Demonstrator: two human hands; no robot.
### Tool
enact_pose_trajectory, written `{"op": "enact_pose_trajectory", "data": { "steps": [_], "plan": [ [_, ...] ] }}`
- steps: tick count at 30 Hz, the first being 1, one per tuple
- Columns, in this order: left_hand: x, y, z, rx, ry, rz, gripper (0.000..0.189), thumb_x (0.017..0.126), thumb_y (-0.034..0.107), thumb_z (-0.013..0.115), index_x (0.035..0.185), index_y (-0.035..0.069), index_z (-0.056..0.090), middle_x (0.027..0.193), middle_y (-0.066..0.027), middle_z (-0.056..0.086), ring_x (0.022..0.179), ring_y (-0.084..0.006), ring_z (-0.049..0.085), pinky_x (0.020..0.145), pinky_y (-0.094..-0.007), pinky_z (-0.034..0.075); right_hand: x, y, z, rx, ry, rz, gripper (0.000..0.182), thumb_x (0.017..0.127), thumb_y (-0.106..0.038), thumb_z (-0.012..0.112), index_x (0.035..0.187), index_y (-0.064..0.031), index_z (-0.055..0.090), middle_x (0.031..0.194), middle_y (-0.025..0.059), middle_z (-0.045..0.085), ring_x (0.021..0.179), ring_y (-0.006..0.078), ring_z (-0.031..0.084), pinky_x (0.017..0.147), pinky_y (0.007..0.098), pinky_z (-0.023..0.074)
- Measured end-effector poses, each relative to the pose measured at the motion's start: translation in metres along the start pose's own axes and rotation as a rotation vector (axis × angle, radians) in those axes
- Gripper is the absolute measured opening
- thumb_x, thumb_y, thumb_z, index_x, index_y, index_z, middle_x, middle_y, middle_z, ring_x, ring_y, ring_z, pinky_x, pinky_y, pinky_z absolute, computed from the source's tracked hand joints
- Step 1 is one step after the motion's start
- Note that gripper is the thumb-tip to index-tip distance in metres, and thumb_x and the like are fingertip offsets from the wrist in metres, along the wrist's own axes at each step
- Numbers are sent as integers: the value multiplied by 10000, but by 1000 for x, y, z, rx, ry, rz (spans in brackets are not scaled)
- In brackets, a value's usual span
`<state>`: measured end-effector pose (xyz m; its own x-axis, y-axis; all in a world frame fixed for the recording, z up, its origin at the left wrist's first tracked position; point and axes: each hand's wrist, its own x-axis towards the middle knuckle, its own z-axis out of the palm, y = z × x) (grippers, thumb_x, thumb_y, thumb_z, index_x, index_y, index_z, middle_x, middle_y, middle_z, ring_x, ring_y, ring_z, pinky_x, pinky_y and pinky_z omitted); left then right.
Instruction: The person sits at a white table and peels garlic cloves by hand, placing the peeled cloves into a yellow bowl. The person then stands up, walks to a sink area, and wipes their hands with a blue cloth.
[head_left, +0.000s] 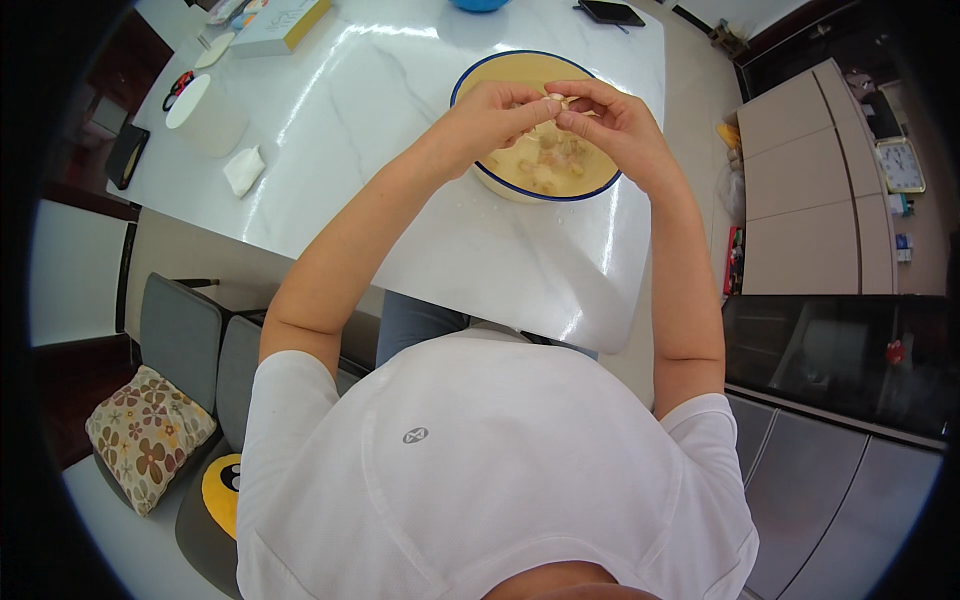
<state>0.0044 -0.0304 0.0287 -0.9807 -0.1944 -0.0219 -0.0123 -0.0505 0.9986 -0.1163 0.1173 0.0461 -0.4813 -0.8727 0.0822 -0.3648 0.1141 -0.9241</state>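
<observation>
A round cream basin with a blue rim (559, 199) stands on the marble-patterned table. Liquid and several small pale pieces (559, 154) lie in it; I cannot tell what they are. Above the basin, my left hand (502, 112) and my right hand (611, 124) meet, their fingertips pinching one small whitish piece (556, 99) between them. Its exact kind is unclear. Fingers partly hide the piece and the far part of the basin.
White marble-patterned table (337, 150) holds a white cylindrical container (214, 120), a crumpled white tissue (244, 171), red-handled scissors (178, 90), a box (281, 28), a blue object (480, 4) and a phone (611, 13). Grey chairs (180, 330) stand at the lower left.
</observation>
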Motion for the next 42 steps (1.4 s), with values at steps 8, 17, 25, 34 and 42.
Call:
{"op": "enact_pose_trajectory", "data": {
  "steps": [8, 17, 25, 34, 42],
  "plan": [
    [-4, -4, 8, 191, -31, 139, 314, 880, 335, 521, 949, 45, 616, 682, 70, 438, 589, -23, 351, 510, -179, 291, -12, -10, 13, -128, 72, -162, 256, 797, 9, 534, 1031, -25, 633, 946, 37, 576, 803, 104, 585, 686, 208, 482],
    [-3, -8, 16, 296, 62, 113, 272, 862, 238, 474, 918, 5, 602, 725, 54, 482, 637, -30, 382, 545, -203, 312, -17, -4, 19, -183, 164, -223, 225, 793, 7, 543, 1005, -9, 615, 943, 47, 581, 792, 123, 593, 669, 223, 498],
    [11, -26, 29, 243, 177, 123, 286, 855, 213, 420, 958, -5, 574, 813, -4, 536, 748, -79, 463, 659, -237, 384, -17, 1, 37, -463, 313, -329, 234, 730, -15, 607, 959, -20, 561, 891, 107, 552, 760, 219, 568, 657, 283, 483],
    [13, -20, 28, 241, 77, 48, 356, 870, 215, 385, 1124, 3, 516, 908, -25, 547, 820, -96, 479, 726, -243, 396, -14, 12, 33, -407, 270, -243, 253, 742, -27, 610, 981, -10, 526, 929, 115, 549, 774, 246, 572, 679, 316, 481],
    [21, -32, 28, 321, 138, 75, 268, 868, 218, 387, 981, 19, 527, 792, 8, 482, 713, -82, 424, 646, -243, 376, -12, 10, 30, -449, 361, -277, 161, 853, -80, 485, 983, 4, 531, 924, 103, 563, 769, 178, 572, 694, 271, 476]
  ]
}}
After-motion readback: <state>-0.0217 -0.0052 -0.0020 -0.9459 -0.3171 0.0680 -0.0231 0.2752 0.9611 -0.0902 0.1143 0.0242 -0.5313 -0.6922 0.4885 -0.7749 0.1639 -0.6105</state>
